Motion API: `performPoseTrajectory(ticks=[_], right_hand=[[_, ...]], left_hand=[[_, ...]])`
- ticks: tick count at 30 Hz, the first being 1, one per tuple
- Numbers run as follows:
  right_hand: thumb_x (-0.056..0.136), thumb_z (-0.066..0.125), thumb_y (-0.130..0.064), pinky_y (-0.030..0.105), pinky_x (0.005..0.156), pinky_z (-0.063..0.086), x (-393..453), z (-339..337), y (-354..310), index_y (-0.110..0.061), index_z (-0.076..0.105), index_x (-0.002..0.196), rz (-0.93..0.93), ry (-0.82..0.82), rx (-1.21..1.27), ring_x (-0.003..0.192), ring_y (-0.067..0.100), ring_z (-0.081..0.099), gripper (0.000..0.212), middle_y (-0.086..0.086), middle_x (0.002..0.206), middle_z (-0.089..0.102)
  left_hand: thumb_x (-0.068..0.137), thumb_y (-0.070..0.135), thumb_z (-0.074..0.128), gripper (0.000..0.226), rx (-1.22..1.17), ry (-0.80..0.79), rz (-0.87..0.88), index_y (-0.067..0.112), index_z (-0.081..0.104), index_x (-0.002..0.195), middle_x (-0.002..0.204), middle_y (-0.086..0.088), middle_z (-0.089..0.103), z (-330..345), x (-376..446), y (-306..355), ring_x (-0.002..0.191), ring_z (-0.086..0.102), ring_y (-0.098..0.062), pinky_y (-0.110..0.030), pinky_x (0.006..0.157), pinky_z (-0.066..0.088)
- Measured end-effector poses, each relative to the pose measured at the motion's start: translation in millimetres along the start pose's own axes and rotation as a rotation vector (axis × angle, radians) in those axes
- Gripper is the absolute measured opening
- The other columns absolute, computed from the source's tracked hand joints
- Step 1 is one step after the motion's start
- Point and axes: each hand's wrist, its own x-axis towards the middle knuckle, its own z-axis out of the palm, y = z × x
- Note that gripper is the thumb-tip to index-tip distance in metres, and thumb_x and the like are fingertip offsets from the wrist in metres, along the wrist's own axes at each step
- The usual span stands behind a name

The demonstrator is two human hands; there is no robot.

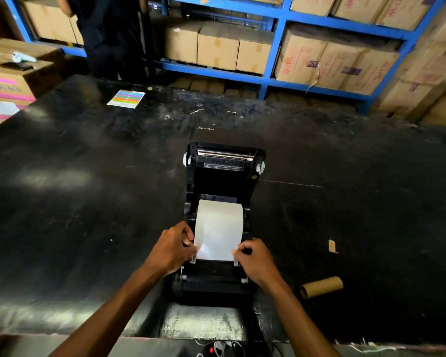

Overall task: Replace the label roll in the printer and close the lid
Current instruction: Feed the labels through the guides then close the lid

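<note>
Pretty dim overall, dark tabletop [88, 202] eats most of the light. Soft glare patches on it at 9 o'clock and along the near edge around 7, so light's coming from overhead imo. White label roll [219, 222] is the brightest thing, nearly blown out. Wide-angle bends the blue shelving [276, 47] at 1-2 o'clock. Edges soft, esp. bottom.

Both arms extended forward, left hand [174, 249] and right hand [256, 261] knuckles up, fingers curled in a pinch
</note>
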Motion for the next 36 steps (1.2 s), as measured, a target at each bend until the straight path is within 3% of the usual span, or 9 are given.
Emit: performPoseTrajectory(ticks=[3,6,8,15,20,25,28,31,36], right_hand=[[0.074,0.071,-0.023,0.044,0.1,0.04,-5,-1,-4,-0.033,0.055,0.051,0.014,0.049,-0.019,0.102,0.02,0.06,0.03,-0.003,0.093,0.061],[0.078,0.067,-0.023,0.038,0.108,0.028,-8,0,-7,-0.027,0.06,0.063,0.017,0.081,-0.088,0.127,0.021,0.046,0.017,0.005,0.125,0.059],[0.079,0.066,-0.022,0.037,0.109,0.023,-8,1,-6,-0.026,0.059,0.064,0.014,0.098,-0.108,0.133,0.021,0.04,0.016,0.007,0.134,0.054],[0.076,0.069,-0.027,0.034,0.106,0.019,-14,2,-7,-0.023,0.061,0.07,0.008,0.099,-0.104,0.13,0.019,0.04,0.011,0.004,0.127,0.055],[0.073,0.069,-0.024,0.037,0.105,0.024,-12,1,-10,-0.029,0.058,0.063,0.022,0.076,-0.094,0.126,0.021,0.045,0.015,0.005,0.12,0.061],[0.081,0.065,-0.026,0.037,0.102,0.031,-8,-10,-6,-0.027,0.071,0.066,0.012,0.002,-0.083,0.123,0.015,0.049,0.016,-0.011,0.1,0.067],[0.081,0.066,-0.024,0.041,0.104,0.034,-4,-10,0,-0.031,0.067,0.059,-0.011,-0.014,-0.053,0.122,0.014,0.05,0.024,-0.015,0.088,0.063],[0.081,0.066,-0.024,0.042,0.106,0.033,-4,-10,1,-0.034,0.064,0.055,-0.02,-0.025,-0.027,0.122,0.012,0.048,0.028,-0.013,0.09,0.066],[0.076,0.071,-0.031,0.045,0.107,0.035,-5,-4,4,-0.033,0.069,0.058,0.015,-0.027,0.094,0.121,0.015,0.051,0.018,0.002,0.113,0.065]], left_hand=[[0.071,0.006,0.068,0.023,0.038,0.048,-0.043,0.02,0.05,0.076,0.072,-0.006,0.065,5,1,2,0.067,0.064,-0.031,-0.045,0.061,0.055],[0.07,0.008,0.067,0.023,0.047,0.086,-0.063,0.021,0.048,0.074,0.07,-0.005,0.064,8,-1,4,0.061,0.059,-0.025,-0.038,0.057,0.05],[0.071,0.007,0.068,0.024,0.036,0.081,-0.074,0.02,0.048,0.074,0.068,-0.005,0.064,8,-1,3,0.058,0.056,-0.021,-0.037,0.056,0.049],[0.068,0.009,0.07,0.029,0.073,0.075,-0.097,0.02,0.043,0.067,0.068,-0.005,0.06,6,0,6,0.058,0.052,-0.022,-0.035,0.053,0.044],[0.071,0.005,0.067,0.028,0.032,0.1,-0.074,0.017,0.042,0.064,0.061,-0.006,0.056,8,-5,6,0.054,0.049,-0.02,-0.037,0.052,0.042],[0.069,0.006,0.066,0.031,0.048,0.072,-0.058,0.018,0.04,0.06,0.062,-0.006,0.056,2,-6,6,0.053,0.045,-0.018,-0.031,0.05,0.036],[0.07,0.008,0.067,0.033,0.093,0.043,-0.043,0.019,0.039,0.058,0.06,0.0,0.051,-1,-5,8,0.053,0.042,-0.016,-0.027,0.048,0.032],[0.071,0.004,0.066,0.033,0.058,0.067,-0.027,0.017,0.039,0.058,0.057,-0.001,0.053,0,-7,7,0.05,0.046,-0.015,-0.022,0.043,0.034],[0.076,0.002,0.069,0.035,0.069,0.019,-0.046,0.017,0.042,0.059,0.06,-0.001,0.053,-3,-1,9,0.051,0.049,-0.013,-0.021,0.046,0.038]])
